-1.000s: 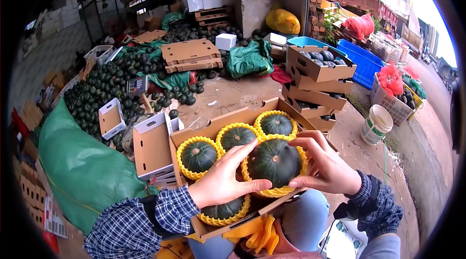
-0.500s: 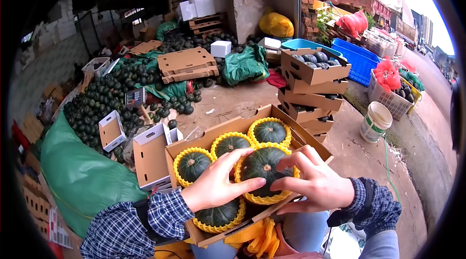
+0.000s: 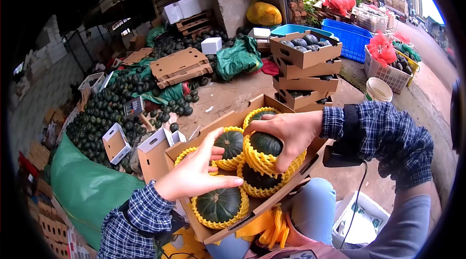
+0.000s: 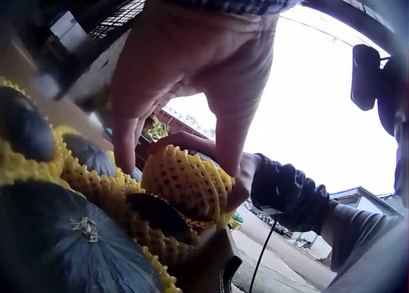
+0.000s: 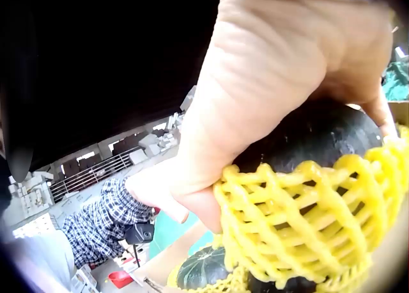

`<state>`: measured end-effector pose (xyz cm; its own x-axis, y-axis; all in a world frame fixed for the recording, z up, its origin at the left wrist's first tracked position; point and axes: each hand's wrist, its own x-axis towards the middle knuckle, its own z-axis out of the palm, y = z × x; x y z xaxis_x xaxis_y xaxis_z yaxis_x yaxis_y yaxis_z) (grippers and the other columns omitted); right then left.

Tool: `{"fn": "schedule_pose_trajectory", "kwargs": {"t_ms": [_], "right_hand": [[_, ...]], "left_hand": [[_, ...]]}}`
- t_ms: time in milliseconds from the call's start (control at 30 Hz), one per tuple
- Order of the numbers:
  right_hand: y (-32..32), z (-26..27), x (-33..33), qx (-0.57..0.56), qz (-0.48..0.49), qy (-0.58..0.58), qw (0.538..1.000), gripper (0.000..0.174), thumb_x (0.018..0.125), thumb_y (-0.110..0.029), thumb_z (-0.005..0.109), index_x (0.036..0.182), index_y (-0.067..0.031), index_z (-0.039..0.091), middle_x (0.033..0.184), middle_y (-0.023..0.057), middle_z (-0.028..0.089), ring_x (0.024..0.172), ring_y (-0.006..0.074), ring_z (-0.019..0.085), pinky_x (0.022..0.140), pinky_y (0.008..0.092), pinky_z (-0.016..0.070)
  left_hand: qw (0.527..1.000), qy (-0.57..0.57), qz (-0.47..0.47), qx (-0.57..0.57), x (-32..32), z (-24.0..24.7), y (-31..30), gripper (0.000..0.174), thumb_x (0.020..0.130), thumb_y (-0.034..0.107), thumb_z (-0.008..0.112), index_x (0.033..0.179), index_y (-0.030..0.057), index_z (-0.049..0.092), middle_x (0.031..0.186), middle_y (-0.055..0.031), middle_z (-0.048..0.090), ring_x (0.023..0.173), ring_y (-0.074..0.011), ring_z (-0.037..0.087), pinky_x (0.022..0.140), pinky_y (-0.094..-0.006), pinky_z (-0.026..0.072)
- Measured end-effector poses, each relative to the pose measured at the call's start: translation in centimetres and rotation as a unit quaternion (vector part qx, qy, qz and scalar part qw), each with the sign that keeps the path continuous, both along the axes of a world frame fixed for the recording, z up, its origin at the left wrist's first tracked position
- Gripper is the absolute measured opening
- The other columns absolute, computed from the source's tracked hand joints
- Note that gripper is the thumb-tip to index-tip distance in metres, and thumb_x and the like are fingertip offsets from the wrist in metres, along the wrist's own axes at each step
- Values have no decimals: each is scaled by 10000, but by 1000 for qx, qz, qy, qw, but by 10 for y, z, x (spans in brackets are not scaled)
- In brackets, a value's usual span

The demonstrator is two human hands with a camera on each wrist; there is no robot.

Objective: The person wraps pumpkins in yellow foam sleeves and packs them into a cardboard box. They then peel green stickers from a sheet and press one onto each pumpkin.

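My right hand (image 3: 293,130) grips a dark green pumpkin (image 3: 266,143) in a yellow foam net from above, thumb on its near side. The pumpkin is tilted and raised over another netted pumpkin (image 3: 259,177) in the cardboard box (image 3: 204,130). My left hand (image 3: 194,169) is spread to the left of it, fingers straight and apart from the held pumpkin in the head view. Below this hand lies a netted pumpkin (image 3: 219,205) at the front of the box. Further netted pumpkins (image 3: 230,142) sit behind, one mostly hidden by my left hand.
Stacked cartons (image 3: 308,72) stand beyond the box, the top one holding pumpkins. A large heap of dark green pumpkins (image 3: 99,123) lies at the left, near a green sack (image 3: 92,181). A white bucket (image 3: 377,90) and blue crate (image 3: 347,40) are at the right.
My right hand has taken hold of the front-right pumpkin, raising and tilting it, which uncovers another netted pumpkin beneath. My left hand has come off it toward the left.
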<state>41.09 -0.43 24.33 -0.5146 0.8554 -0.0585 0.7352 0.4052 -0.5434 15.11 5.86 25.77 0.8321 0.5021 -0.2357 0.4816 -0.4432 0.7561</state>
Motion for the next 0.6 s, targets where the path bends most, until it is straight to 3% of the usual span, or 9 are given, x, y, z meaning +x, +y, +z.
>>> {"fn": "schedule_pose_trajectory", "kwargs": {"t_ms": [33, 100, 133, 233, 333, 433, 467, 600], "right_hand": [[-2, 5, 16, 11, 1, 74, 997, 896, 602, -351, 834, 1321, -10, 424, 1106, 188, 620, 1049, 293, 627, 912, 380, 512], [-14, 14, 42, -61, -38, 235, 969, 911, 590, -295, 858, 1334, -18, 412, 1143, 157, 598, 1062, 251, 612, 904, 375, 515], [-11, 13, 55, -46, -31, 218, 974, 970, 565, -300, 867, 1362, -23, 388, 1206, 153, 559, 1105, 244, 575, 949, 391, 487], [-6, 11, 68, -22, 57, 45, 997, 967, 583, -312, 844, 1395, -55, 386, 1272, 182, 506, 1200, 279, 500, 1047, 394, 399], [10, 0, 65, -95, 107, 12, 990, 951, 599, -365, 850, 1390, -55, 421, 1264, 186, 490, 1184, 343, 500, 1025, 417, 401], [21, -2, 60, -129, 112, -91, 981, 931, 626, -394, 835, 1393, -76, 415, 1255, 211, 476, 1176, 377, 505, 1014, 442, 411], [23, -4, 56, -160, 100, -106, 976, 928, 628, -398, 831, 1397, -88, 414, 1254, 211, 473, 1175, 380, 504, 1013, 444, 412], [23, -7, 42, -176, 67, -177, 966, 911, 646, -451, 778, 1405, -106, 410, 1227, 225, 492, 1120, 404, 548, 971, 447, 451]], "left_hand": [[985, -28, -71, 155, -2, -5, 8, 782, 837, 373, 752, 1448, 79, 362, 1370, -249, 454, 1318, -323, 430, 1058, -456, 395], [946, -22, -200, 253, 8, -7, 17, 525, 871, 383, 701, 1312, 133, 562, 1360, -245, 465, 1295, -373, 438, 1055, -468, 378], [943, -54, -239, 224, 18, -15, 16, 396, 901, 374, 658, 1251, 191, 624, 1328, -268, 477, 1275, -407, 436, 1064, -466, 358], [910, 23, -339, 236, 62, -44, 5, 414, 964, 428, 526, 1354, 289, 536, 1407, -273, 386, 1349, -427, 321, 1108, -534, 266], [888, 163, -354, 243, 96, -59, -11, 469, 975, 526, 380, 1413, 366, 433, 1449, -251, 330, 1384, -431, 229, 1080, -693, 142], [880, 158, -342, 289, 89, -54, -12, 399, 937, 512, 451, 1275, 326, 552, 1299, -236, 434, 1279, -419, 354, 1014, -680, 249], [881, 125, -343, 301, 82, -57, -11, 374, 925, 488, 472, 1241, 314, 572, 1181, -218, 467, 1190, -404, 412, 981, -655, 294], [889, 89, -335, 299, 72, -63, -14, 363, 902, 416, 526, 1233, 279, 581, 1122, -234, 462, 1131, -413, 427, 963, -585, 353]]}}
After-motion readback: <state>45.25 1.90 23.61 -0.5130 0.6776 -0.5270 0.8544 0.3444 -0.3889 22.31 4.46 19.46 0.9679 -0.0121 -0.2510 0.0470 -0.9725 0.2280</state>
